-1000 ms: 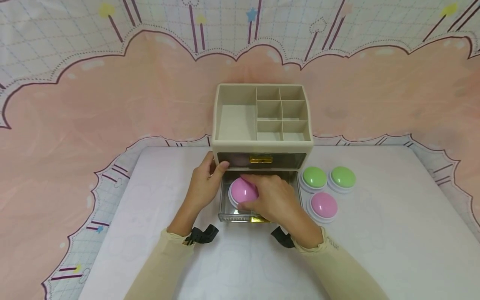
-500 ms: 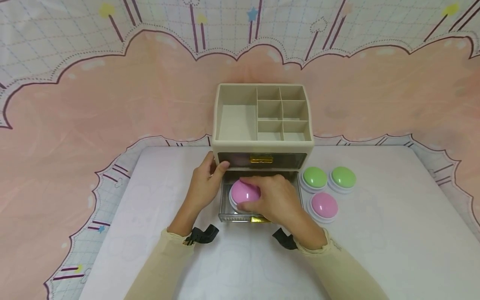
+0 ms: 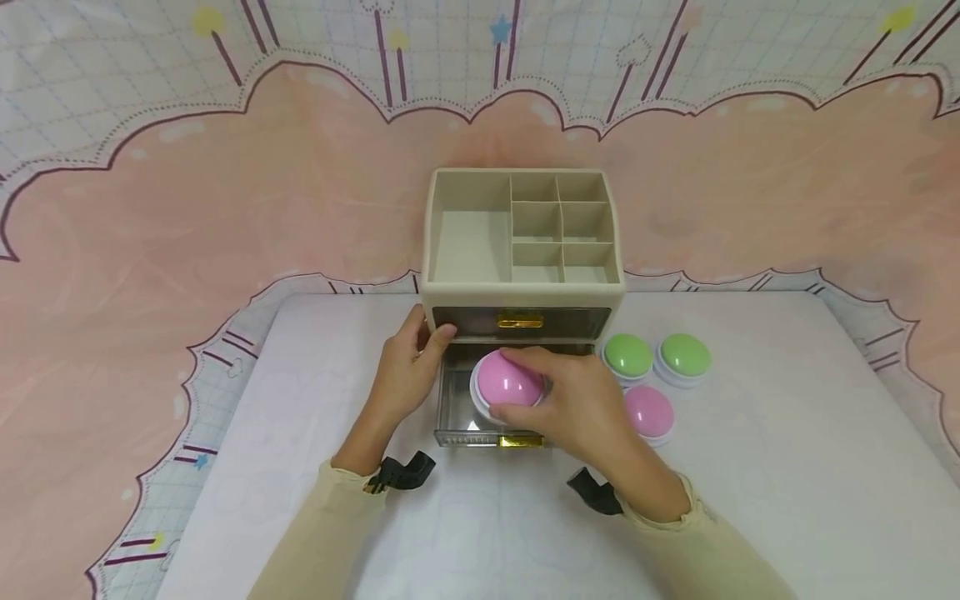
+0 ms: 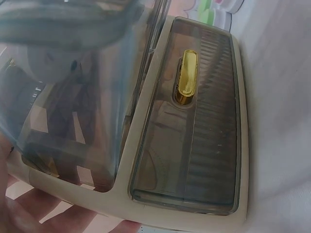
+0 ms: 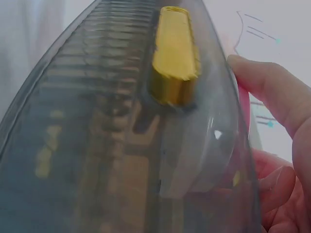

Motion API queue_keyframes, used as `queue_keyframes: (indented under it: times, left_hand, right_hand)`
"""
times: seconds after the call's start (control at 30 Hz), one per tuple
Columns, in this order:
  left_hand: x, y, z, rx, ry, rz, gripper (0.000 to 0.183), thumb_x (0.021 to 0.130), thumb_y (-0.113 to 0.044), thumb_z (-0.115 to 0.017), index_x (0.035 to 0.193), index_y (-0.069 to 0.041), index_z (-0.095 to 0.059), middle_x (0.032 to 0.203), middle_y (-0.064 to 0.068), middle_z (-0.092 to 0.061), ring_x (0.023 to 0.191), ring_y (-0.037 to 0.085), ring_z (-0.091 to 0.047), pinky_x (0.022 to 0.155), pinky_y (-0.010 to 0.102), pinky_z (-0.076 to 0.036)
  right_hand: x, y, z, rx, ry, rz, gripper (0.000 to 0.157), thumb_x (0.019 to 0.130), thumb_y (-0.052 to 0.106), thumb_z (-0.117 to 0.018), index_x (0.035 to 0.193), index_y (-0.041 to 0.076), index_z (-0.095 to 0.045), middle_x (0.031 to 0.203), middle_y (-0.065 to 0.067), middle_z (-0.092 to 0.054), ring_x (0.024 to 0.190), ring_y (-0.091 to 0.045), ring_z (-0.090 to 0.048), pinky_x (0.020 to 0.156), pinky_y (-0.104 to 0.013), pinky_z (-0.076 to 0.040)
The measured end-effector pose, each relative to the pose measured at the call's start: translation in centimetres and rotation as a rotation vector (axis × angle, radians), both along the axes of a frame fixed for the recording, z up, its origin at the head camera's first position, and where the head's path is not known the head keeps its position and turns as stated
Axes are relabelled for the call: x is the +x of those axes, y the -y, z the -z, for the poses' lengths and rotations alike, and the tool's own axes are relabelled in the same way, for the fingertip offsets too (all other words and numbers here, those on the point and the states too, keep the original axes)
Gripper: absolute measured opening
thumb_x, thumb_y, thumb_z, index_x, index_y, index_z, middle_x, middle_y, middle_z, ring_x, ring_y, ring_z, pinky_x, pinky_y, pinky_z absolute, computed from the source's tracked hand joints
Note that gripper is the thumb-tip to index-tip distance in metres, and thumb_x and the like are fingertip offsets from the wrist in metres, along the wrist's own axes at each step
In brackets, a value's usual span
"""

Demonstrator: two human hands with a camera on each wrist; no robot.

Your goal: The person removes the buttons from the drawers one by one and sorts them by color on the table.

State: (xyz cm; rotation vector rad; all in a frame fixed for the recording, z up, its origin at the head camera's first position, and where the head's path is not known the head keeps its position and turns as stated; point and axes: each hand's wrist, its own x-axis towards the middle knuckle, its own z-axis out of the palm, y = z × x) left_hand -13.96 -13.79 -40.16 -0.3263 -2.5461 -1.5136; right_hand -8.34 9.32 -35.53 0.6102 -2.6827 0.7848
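Note:
A pink domed push button with a white base is in my right hand, gripped between thumb and fingers. It is over the open lower drawer of a cream desk organizer. My left hand holds the organizer's left front corner, thumb on the front and fingers around the side. In the left wrist view its fingers lie along the cream frame. Through the drawer's clear front, the right wrist view shows the button's white base beside the gold handle.
Two green domed buttons and another pink one stand on the white table to the right of the drawer. The organizer's other drawer is closed. Its top has one large and several small compartments. A patterned cloth hangs behind.
My right hand has drawn the pink button up and to the right from the drawer's left part. The left hand stays at the organizer's corner.

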Motion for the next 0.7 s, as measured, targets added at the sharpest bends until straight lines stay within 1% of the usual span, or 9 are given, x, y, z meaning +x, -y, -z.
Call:
queue_keyframes:
  times: [0.17,0.27,0.37,0.5,0.6,0.7]
  left_hand:
    - [0.0,-0.1,-0.1,-0.003,0.005,-0.003,0.048,0.103,-0.048,-0.056,0.136,-0.013,-0.051,0.131,0.018,-0.067,0.12,0.032,-0.067,0.099,0.055,-0.054]
    - [0.0,-0.2,0.0,-0.001,-0.002,0.005,0.047,0.103,-0.048,-0.055,0.135,-0.013,-0.051,0.129,0.018,-0.068,0.118,0.032,-0.068,0.098,0.055,-0.055]
    - [0.1,-0.3,0.0,0.001,-0.001,0.014,0.046,0.104,-0.047,-0.055,0.135,-0.014,-0.051,0.129,0.017,-0.068,0.117,0.031,-0.068,0.098,0.054,-0.055]
    - [0.1,-0.2,0.1,-0.001,-0.002,0.011,0.046,0.104,-0.046,-0.055,0.136,-0.013,-0.051,0.128,0.017,-0.068,0.115,0.03,-0.068,0.096,0.055,-0.056]
    - [0.1,-0.1,0.0,-0.003,-0.004,0.006,0.045,0.105,-0.044,-0.055,0.136,-0.013,-0.051,0.126,0.018,-0.069,0.113,0.03,-0.068,0.094,0.055,-0.057]
    - [0.1,0.0,0.0,-0.005,-0.005,0.003,0.044,0.105,-0.043,-0.055,0.135,-0.012,-0.051,0.126,0.018,-0.069,0.112,0.03,-0.069,0.095,0.055,-0.056]
  right_hand:
    - [0.7,-1.5,-0.5,-0.037,-0.023,0.01,0.061,0.067,0.044,-0.094,0.122,0.023,-0.076,0.102,0.002,-0.08,0.073,-0.017,-0.069,0.064,-0.028,-0.054]
    - [1.1,-2.7,-0.8,-0.059,-0.034,0.016,0.059,0.067,0.041,-0.095,0.12,0.024,-0.077,0.103,0.004,-0.08,0.068,-0.013,-0.062,0.061,-0.026,-0.051]
    - [1.5,-3.9,-1.1,-0.068,-0.021,0.017,0.058,0.067,0.041,-0.095,0.12,0.026,-0.077,0.104,0.007,-0.079,0.067,-0.011,-0.052,0.059,-0.024,-0.047]
    - [1.8,-5.6,-1.6,-0.069,-0.019,0.036,0.058,0.067,0.04,-0.096,0.12,0.028,-0.077,0.088,0.01,-0.076,0.06,-0.008,-0.046,0.052,-0.022,-0.042]
    - [2.0,-7.1,-1.8,-0.062,-0.065,0.078,0.057,0.064,0.037,-0.097,0.117,0.028,-0.078,0.071,0.012,-0.065,0.056,-0.006,-0.044,0.049,-0.022,-0.04]
    - [2.2,-8.8,-2.1,-0.052,-0.123,0.117,0.057,0.061,0.033,-0.098,0.115,0.027,-0.079,0.066,0.011,-0.059,0.058,-0.005,-0.044,0.05,-0.021,-0.039]
